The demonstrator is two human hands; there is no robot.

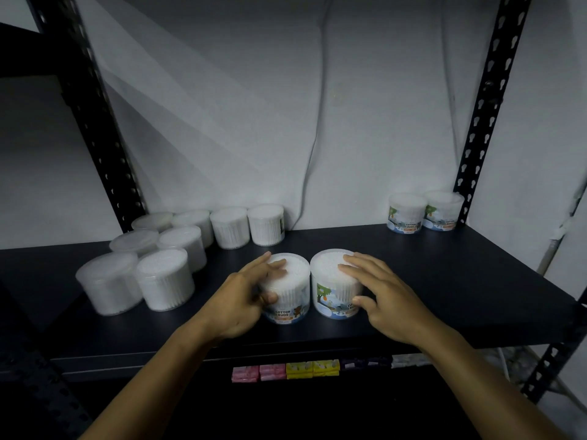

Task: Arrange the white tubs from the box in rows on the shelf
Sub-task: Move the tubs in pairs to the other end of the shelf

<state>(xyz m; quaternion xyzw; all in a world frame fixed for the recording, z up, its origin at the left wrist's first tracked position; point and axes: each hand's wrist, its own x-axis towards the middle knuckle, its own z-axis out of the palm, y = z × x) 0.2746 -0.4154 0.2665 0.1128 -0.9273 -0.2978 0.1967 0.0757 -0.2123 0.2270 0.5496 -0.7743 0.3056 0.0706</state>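
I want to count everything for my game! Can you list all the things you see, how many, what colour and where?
Round clear plastic tubs of white cotton buds: twelve; eight at shelf left, two at back right, two at front centre under the hands.
Flat black metal shelf: one, holds all tubs.
Black perforated metal uprights: two main, left and right.
Small wrapped packets: pink, yellow, dark and pale, in a row on the level below.
Grey cable: one, hanging down the white wall.
Left hand: one, fingers grip the left centre tub.
Right hand: one, holds the right centre tub.
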